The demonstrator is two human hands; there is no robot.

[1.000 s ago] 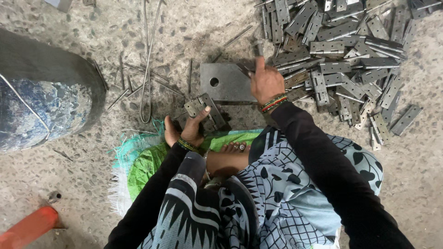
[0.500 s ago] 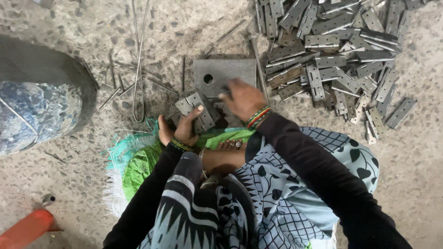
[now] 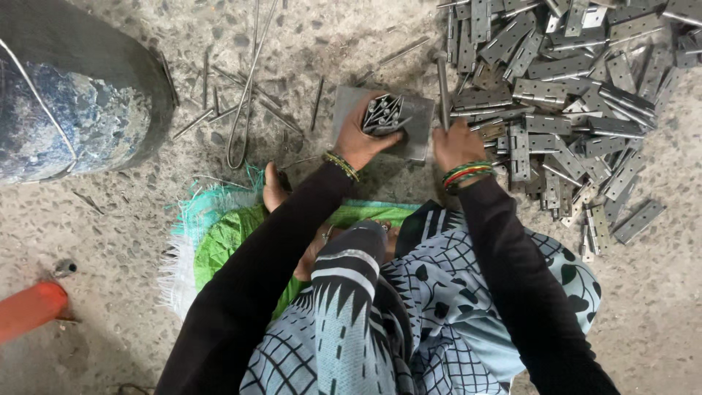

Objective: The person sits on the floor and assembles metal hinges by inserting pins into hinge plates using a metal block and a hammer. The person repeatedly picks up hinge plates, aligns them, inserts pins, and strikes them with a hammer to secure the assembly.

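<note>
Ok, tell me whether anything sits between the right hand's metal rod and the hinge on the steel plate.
Nothing visible does. The left hand presses the hinge on the steel plate. The right hand grips the metal rod upright just beside it, with only bare plate between them. The hinge pile lies further right.

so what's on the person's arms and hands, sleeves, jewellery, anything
Both arms wear long, plain black sleeves reaching the wrists. The left hand has a thin stack of green and gold bangles at the wrist; the right hand has a thicker stack of green, red and orange bangles. Both hands are bare, ungloved.
</note>
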